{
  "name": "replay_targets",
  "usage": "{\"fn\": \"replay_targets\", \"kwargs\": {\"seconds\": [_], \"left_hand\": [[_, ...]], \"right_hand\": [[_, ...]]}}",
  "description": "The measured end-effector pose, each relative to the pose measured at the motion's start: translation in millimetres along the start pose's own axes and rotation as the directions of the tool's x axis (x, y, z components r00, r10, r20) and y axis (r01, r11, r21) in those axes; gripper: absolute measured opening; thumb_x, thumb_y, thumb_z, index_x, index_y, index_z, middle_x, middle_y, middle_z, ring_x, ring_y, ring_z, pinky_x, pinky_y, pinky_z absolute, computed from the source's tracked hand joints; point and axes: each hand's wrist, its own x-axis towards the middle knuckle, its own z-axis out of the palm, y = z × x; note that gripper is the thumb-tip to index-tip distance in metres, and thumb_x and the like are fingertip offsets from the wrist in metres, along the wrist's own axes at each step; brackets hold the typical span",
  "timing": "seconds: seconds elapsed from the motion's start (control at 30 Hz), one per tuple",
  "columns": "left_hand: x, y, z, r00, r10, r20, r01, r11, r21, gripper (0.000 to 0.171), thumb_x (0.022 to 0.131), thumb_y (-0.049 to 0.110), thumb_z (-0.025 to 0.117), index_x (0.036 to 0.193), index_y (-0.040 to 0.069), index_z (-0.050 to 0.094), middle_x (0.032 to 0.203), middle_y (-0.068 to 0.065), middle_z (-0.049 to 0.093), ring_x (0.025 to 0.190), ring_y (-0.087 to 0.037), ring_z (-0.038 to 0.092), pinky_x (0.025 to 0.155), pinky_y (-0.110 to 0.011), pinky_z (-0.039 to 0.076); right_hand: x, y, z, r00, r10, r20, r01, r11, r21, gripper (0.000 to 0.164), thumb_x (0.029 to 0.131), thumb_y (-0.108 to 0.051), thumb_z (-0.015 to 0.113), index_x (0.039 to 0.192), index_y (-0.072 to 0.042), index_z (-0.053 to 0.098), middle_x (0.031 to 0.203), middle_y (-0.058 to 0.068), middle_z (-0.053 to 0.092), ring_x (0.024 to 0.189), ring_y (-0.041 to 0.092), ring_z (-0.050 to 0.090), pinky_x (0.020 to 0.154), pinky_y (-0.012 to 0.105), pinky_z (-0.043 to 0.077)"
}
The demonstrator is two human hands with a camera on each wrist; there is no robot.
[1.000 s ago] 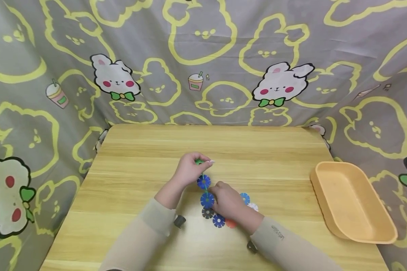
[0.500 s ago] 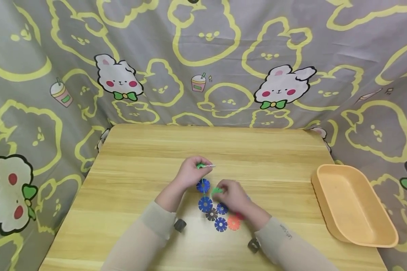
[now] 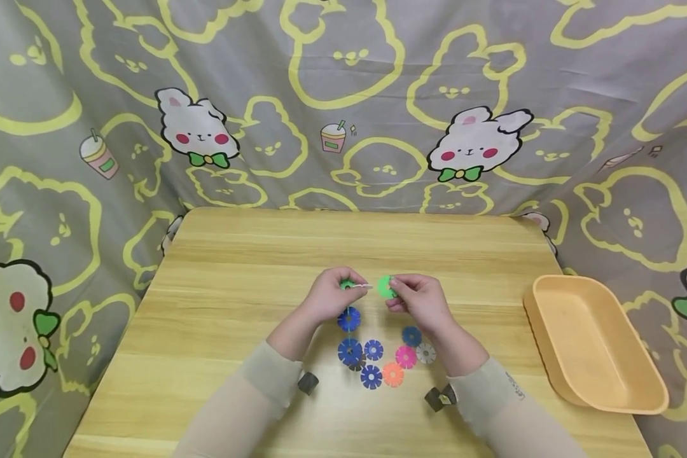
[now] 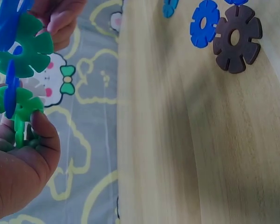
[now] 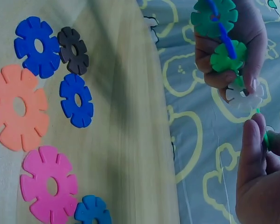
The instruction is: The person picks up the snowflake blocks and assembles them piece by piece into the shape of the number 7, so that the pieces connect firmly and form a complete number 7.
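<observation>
In the head view my left hand (image 3: 327, 296) pinches the top of a chain of slotted snowflake discs, with blue discs (image 3: 349, 319) hanging below it. The right wrist view shows green discs (image 5: 228, 56) and a white disc (image 5: 245, 99) at the held end of this chain. My right hand (image 3: 426, 304) pinches a separate bright green snowflake disc (image 3: 385, 287) by its edge, close to the white disc. A small gap between the two discs appears in the head view. The right fingers partly hide the green disc in the right wrist view.
Loose snowflake discs lie on the wooden table (image 3: 235, 273) below my hands: pink (image 3: 405, 357), orange (image 3: 392, 375), white (image 3: 426, 353), light blue (image 3: 411, 336), dark blue (image 3: 371, 376) and dark brown (image 4: 237, 39). A yellow-orange bin (image 3: 601, 343) stands at the right edge. Patterned curtains surround the table.
My right hand has come up from near the loose discs, bringing the green disc up and right beside the white one. The left hand still holds the chain, shifted slightly right.
</observation>
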Motion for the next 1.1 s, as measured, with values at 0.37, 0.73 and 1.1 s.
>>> {"fn": "replay_targets", "kwargs": {"seconds": [0.37,0.73,1.1], "left_hand": [[-1.3,0.0,3.9,0.999,0.034,0.032,-0.036,0.998,0.057,0.008,0.1,0.016,0.073,0.101,0.009,0.072,0.087,-0.003,0.063,0.069,-0.014,0.051,0.062,-0.029,0.046],[-6.1,8.9,10.7,0.989,0.088,0.118,-0.107,0.981,0.163,0.012,0.106,0.01,0.064,0.095,0.01,0.06,0.092,-0.004,0.057,0.074,-0.016,0.05,0.064,-0.028,0.045],[-6.7,8.9,11.9,0.989,0.095,0.116,-0.117,0.972,0.206,0.009,0.106,0.013,0.065,0.101,0.011,0.057,0.091,-0.005,0.056,0.066,-0.014,0.048,0.059,-0.028,0.044]], "right_hand": [[-3,-2,2,0.998,-0.048,-0.029,0.045,0.993,-0.108,0.022,0.103,-0.005,0.069,0.114,0.013,0.072,0.084,0.015,0.075,0.065,0.015,0.071,0.066,0.031,0.063],[-7,-9,6,0.999,-0.052,-0.004,0.051,0.993,-0.108,0.016,0.1,0.0,0.07,0.106,0.015,0.071,0.084,0.018,0.075,0.062,0.014,0.071,0.063,0.03,0.063],[-8,-5,6,1.0,-0.029,-0.006,0.029,0.996,-0.09,0.022,0.103,-0.004,0.068,0.111,0.017,0.07,0.085,0.016,0.075,0.064,0.015,0.071,0.064,0.03,0.063]]}}
